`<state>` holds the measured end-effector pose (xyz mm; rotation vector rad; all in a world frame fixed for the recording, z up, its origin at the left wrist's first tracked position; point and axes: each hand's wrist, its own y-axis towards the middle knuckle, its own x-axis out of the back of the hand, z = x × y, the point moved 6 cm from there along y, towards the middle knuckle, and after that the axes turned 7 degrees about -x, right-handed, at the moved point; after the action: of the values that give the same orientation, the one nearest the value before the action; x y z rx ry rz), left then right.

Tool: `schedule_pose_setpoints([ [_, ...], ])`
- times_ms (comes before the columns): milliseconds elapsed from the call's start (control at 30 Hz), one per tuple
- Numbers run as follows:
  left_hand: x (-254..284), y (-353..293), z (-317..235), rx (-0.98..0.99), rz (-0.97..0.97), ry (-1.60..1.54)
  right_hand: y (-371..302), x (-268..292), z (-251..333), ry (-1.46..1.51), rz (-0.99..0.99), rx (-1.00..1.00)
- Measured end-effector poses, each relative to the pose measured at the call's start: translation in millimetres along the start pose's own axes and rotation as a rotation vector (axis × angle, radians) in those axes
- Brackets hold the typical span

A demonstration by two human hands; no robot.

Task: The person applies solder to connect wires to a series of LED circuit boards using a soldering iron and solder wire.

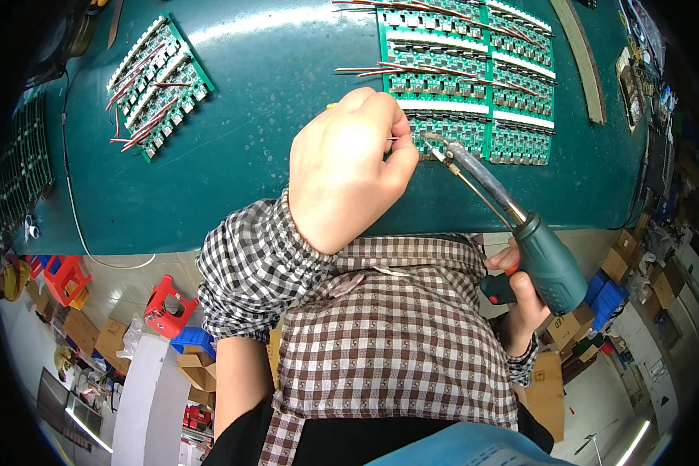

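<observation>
My left hand (342,163) is closed in a pinch on a thin wire (393,139), over the near left edge of a green circuit board panel (522,141). In my right hand (526,301) is a green-handled soldering gun (551,264). Its hot tip and a thin feed tube point left to the board, just right of my left fingertips. Whether the tip touches the board I cannot tell. White connector rows and small dark parts cover the panel. Red, black and white wires (435,70) lie across its farther rows.
A smaller board panel (159,89) with wires lies at the left of the green table (279,62). A long strip (582,62) lies right of the large panel. More boards (23,159) stand at the far left. Red stools (169,307) and cardboard boxes (81,334) are on the floor.
</observation>
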<state>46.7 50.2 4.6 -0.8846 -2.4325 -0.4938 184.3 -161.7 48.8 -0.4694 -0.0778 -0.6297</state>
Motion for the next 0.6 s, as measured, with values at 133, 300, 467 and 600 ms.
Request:
schedule_pose_setpoints([
  [133, 1.2, -0.4, -0.8, -0.002, 0.003, 0.01, -0.1, 0.0, -0.1, 0.003, 0.0, 0.005],
  [300, -0.6, -4.7, 0.2, -0.038, -0.054, 0.015, -0.9, 2.1, -2.9, 0.027, 0.002, -0.004],
  [467, -0.7, -7.4, -2.4, -0.075, -0.12, 0.053, -2.5, 1.9, -8.0, 0.064, 0.014, -0.049],
  [600, -1.9, -7.9, -2.7, -0.084, -0.138, 0.063, -2.4, 1.8, -8.7, 0.059, 0.048, -0.068],
])
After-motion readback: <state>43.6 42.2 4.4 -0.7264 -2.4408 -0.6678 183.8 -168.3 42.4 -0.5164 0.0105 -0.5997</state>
